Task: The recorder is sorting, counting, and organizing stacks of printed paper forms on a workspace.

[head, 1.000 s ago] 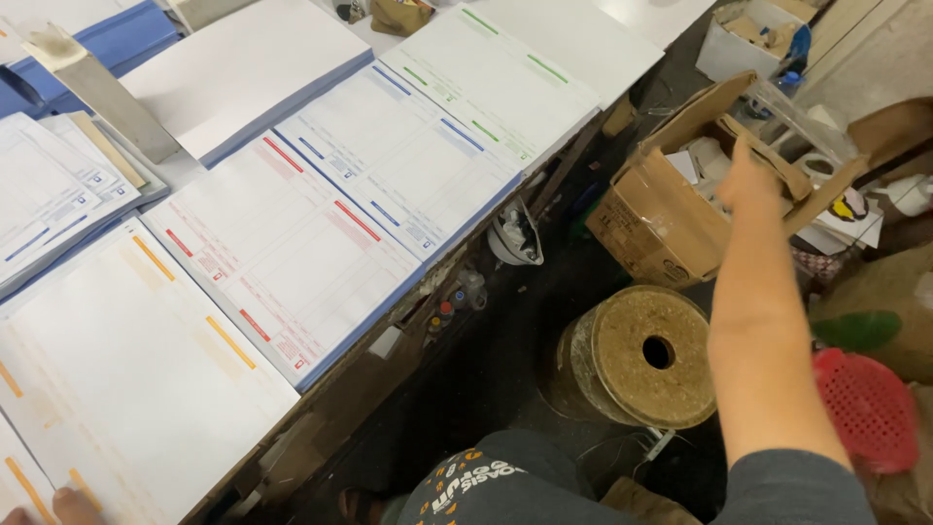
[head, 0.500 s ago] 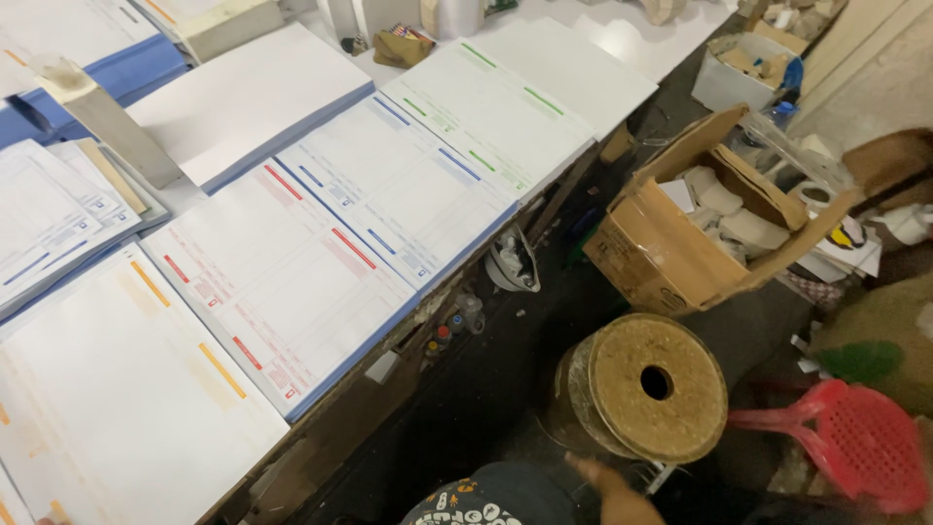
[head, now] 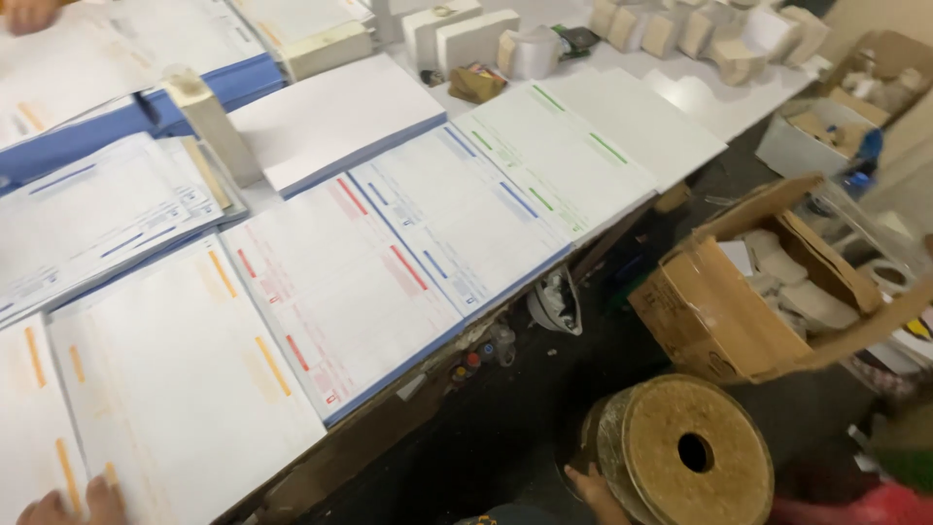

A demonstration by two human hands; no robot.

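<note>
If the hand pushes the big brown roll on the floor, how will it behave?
The roll probably feels heavy: it looks tightly wound, thick, with only a small core hole. It lies tilted, so a push from the right hand may tip it flat. On its round edge it could roll.

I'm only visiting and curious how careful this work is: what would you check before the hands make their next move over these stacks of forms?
1. Left hand on the orange-marked stack: ok, fingers rest on its near edge.
2. Right hand free: cannot tell, only a part shows beside the brown roll.
3. Red-marked stack square on the table edge: ok.
4. Blue-marked stack and green-marked stack uncovered: ok.
5. Floor below free to step: not ok, an open cardboard box and the roll stand there.
</note>
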